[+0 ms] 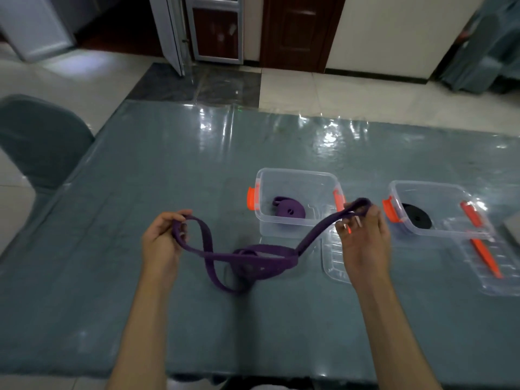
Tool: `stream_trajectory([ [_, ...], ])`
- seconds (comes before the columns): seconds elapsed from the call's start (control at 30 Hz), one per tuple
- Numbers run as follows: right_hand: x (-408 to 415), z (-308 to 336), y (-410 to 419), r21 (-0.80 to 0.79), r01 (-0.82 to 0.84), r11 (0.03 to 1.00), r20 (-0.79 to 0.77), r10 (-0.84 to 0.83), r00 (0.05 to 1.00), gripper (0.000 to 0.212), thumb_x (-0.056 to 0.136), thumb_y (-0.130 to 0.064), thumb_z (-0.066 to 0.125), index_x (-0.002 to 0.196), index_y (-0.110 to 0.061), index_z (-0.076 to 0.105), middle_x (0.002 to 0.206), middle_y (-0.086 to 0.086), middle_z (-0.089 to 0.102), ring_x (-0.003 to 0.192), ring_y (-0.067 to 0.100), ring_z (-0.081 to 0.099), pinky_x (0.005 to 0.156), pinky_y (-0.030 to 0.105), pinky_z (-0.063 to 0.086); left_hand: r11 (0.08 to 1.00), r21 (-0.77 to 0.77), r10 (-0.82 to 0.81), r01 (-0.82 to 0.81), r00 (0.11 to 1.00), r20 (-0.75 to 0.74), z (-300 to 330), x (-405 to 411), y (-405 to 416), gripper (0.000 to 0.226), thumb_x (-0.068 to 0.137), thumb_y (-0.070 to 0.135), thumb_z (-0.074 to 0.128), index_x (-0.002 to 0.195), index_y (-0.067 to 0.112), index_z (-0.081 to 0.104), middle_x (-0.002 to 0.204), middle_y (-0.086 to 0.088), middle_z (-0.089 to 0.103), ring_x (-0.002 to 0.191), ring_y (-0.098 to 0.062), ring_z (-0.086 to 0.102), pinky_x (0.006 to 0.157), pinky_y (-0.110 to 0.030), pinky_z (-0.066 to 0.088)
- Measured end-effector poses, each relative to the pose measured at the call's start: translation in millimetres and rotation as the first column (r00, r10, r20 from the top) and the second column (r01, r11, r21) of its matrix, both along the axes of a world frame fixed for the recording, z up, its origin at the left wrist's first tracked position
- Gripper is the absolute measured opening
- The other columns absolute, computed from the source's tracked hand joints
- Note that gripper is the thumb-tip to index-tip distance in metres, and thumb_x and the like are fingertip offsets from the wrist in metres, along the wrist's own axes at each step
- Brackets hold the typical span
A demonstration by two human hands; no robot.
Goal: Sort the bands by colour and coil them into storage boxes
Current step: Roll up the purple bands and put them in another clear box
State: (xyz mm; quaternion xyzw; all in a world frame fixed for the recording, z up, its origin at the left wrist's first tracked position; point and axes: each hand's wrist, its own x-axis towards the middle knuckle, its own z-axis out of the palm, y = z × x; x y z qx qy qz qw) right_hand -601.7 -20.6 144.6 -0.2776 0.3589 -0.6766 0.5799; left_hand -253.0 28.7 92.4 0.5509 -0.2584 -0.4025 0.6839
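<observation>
A long purple band (253,258) hangs tangled between my hands, its twisted middle resting on the table. My left hand (161,237) grips one looped end at the left. My right hand (364,235) pinches the other end, raised in front of the boxes. A clear box with orange clips (266,220) holds a coiled purple band (289,211). To its right a second clear box (450,232) holds a coiled black band (416,218).
The table (140,164) wears a glossy teal cover. Two clear lids lie in front of the boxes, one (333,260) behind my right hand and one with an orange clip (489,266) at the far right. A covered chair (36,142) stands at the left.
</observation>
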Motion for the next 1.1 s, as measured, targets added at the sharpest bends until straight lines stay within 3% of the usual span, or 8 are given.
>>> stream_trajectory([
  [0.13,3.7,-8.4,-4.4,0.021,-0.104,0.994,-0.245,0.107,0.964,0.018,0.1,-0.03,0.066,0.111,-0.02,0.076,0.092,0.002,0.07,0.072,0.011,0.064,0.066,0.025,0.055,0.985,0.171,-0.045,0.026,0.993,0.107,4.7,6.4,-5.7,0.05,0.088,-0.021,0.036,0.079,0.021,0.062,0.08,0.009,0.078,0.059,-0.008,0.058,0.041,-0.014,0.036],
  [0.27,-1.6,-32.6,-3.8,0.136,-0.276,0.952,-0.58,0.302,0.756,0.012,0.103,-0.021,0.065,0.103,-0.024,0.077,0.083,0.001,0.07,0.069,0.013,0.063,0.065,0.027,0.058,0.946,0.303,-0.169,0.118,0.975,0.146,1.0,-4.6,-4.4,0.036,0.1,-0.014,0.046,0.085,0.012,0.066,0.083,-0.006,0.073,0.067,-0.017,0.061,0.052,-0.015,0.052],
  [0.4,-6.1,-68.3,1.7,0.452,-0.345,0.822,-0.614,0.568,0.548,0.005,0.099,-0.018,0.072,0.103,-0.02,0.075,0.102,0.01,0.075,0.072,0.02,0.071,0.075,0.042,0.066,0.908,0.387,-0.31,0.161,0.879,0.362,-9.1,-12.9,5.5,0.026,0.087,-0.013,0.075,0.098,0.009,0.068,0.105,-0.01,0.068,0.074,-0.016,0.063,0.069,-0.015,0.055],
  [0.5,-8.7,-96.4,6.3,0.582,-0.304,0.754,-0.622,0.654,0.431,0.024,0.098,-0.006,0.07,0.121,-0.015,0.069,0.125,0.011,0.07,0.073,0.02,0.073,0.073,0.036,0.063,0.871,0.475,-0.355,0.127,0.83,0.431,-11.6,-16.7,5.9,0.039,0.083,-0.006,0.082,0.109,0.019,0.068,0.115,0.004,0.062,0.074,-0.016,0.066,0.07,-0.023,0.052],
  [0.67,-19.3,-126.6,12.8,0.576,-0.191,0.795,-0.807,0.59,0.024,0.053,0.101,-0.014,0.067,0.152,-0.019,0.053,0.157,0.007,0.049,0.14,0.028,0.051,0.117,0.042,0.041,0.833,0.553,-0.325,0.015,0.822,0.467,-20.8,-15.9,1.6,0.037,0.076,0.001,0.09,0.103,0.013,0.068,0.103,-0.007,0.071,0.082,-0.02,0.067,0.077,-0.029,0.054],
  [0.8,-17.3,-137.8,15.2,0.558,-0.137,0.819,-0.822,0.568,0.047,0.041,0.099,-0.011,0.068,0.14,-0.015,0.065,0.147,0.01,0.059,0.128,0.028,0.061,0.108,0.032,0.044,0.814,0.581,-0.33,-0.006,0.818,0.471,-22.2,-8.7,4.5,0.027,0.078,0.016,0.092,0.096,0.016,0.072,0.099,-0.009,0.077,0.086,-0.028,0.075,0.084,-0.043,0.062],
  [0.9,-10.1,-142.7,13.5,0.566,-0.159,0.809,-0.812,0.581,0.062,0.035,0.096,-0.004,0.069,0.13,-0.013,0.07,0.124,0.01,0.071,0.108,0.03,0.071,0.091,0.027,0.051,0.831,0.556,-0.348,0.017,0.795,0.497,-8.4,-9.8,3.2,0.028,0.075,0.034,0.095,0.086,0.028,0.07,0.087,0.006,0.077,0.08,-0.014,0.075,0.069,-0.029,0.057],
  [1.1,21.3,-156.6,17.8,0.633,-0.303,0.713,-0.767,0.63,-0.119,0.025,0.086,-0.006,0.08,0.111,-0.008,0.074,0.11,0.006,0.074,0.105,0.027,0.07,0.097,0.036,0.054,0.882,0.445,-0.397,0.153,0.752,0.527,34.8,-31.4,-6.9,0.043,0.067,0.062,0.091,0.08,0.025,0.073,0.074,0.014,0.077,0.071,-0.004,0.072,0.065,-0.023,0.054],
])
